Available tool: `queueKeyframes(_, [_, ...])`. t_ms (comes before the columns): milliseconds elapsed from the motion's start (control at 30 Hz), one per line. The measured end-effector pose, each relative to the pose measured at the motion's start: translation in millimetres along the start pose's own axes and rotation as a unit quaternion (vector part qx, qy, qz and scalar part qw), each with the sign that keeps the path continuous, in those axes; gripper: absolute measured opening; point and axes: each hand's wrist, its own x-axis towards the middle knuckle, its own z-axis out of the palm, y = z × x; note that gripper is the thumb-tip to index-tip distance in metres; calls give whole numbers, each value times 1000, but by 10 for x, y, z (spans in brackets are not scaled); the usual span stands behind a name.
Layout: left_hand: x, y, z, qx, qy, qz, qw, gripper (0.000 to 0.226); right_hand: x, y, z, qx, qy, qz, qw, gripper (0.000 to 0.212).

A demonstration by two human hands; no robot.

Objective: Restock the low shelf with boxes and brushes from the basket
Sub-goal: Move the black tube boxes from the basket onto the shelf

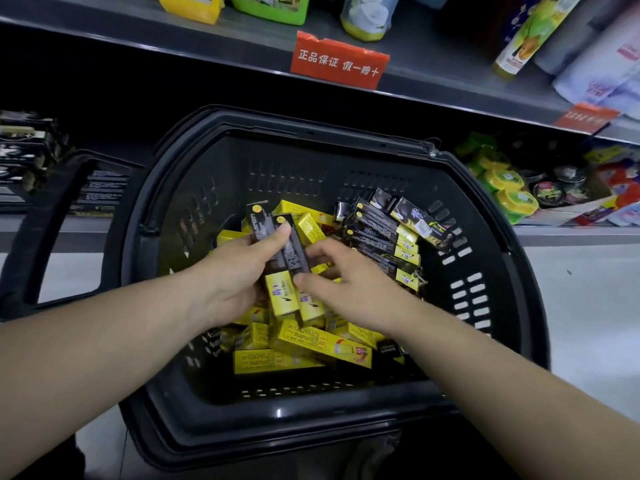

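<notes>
A black plastic basket (pixel 485 306) stands in front of me, holding several black-and-yellow boxes (pixel 381 233) and yellow boxes (pixel 304 341). My left hand (pixel 239 271) grips two long black-and-yellow boxes (pixel 287 268) above the pile, thumb across their dark upper part. My right hand (pixel 349 285) reaches in from the right, its thumb and fingers pinching the same held boxes at their right edge. The low shelf (pixel 571 233) runs behind the basket. No brushes are visible.
The basket's handle (pixel 45 233) lies folded down to the left. Dark boxes (pixel 24 150) are stacked on the low shelf at left; yellow-green round tins (pixel 509 188) sit on it at right. An upper shelf (pixel 433 74) with red labels and bottles overhangs.
</notes>
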Motion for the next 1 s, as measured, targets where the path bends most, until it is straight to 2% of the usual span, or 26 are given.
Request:
queueKeyframes(100, [16,9,-46,30,17,-11,999,34,37,71,-228,28,-92,15,995,26])
queueKeyframes(167, [15,1,-63,43,21,-19,999,35,56,232,-467,-43,-75,46,995,16])
queueKeyframes(200, [12,-3,-67,48,20,-23,998,35,70,349,-576,-129,-48,69,988,14])
queueKeyframes(233, [8,-7,-71,51,18,-25,998,35,88,474,-656,-247,-34,99,963,15])
queueKeyframes(300, [11,-7,-78,50,21,-27,998,36,113,694,-694,-429,-49,167,886,23])
queueKeyframes(333, [19,-3,-82,47,23,-27,998,37,124,779,-660,-461,-48,189,866,27])
queueKeyframes(367, [28,-2,-85,43,26,-25,998,38,141,840,-603,-468,-31,198,860,29])
queueKeyframes(500, [57,-10,-92,31,30,-15,999,32,165,965,-365,-488,70,157,855,30])
queueKeyframes(600, [68,-17,-85,24,26,-16,999,31,114,1038,-279,-470,102,124,868,38])
queueKeyframes(667, [69,-19,-72,25,24,-18,999,31,90,1052,-279,-443,120,106,882,34])
queueKeyframes(767, [65,-28,-56,32,22,-24,999,38,96,1033,-271,-414,123,76,899,32])
queueKeyframes(900, [48,-33,-67,32,26,-33,999,37,123,1025,-238,-386,89,88,914,59])
queueKeyframes(1000, [30,-31,-71,35,30,-35,998,34,125,1024,-213,-373,108,75,918,54])
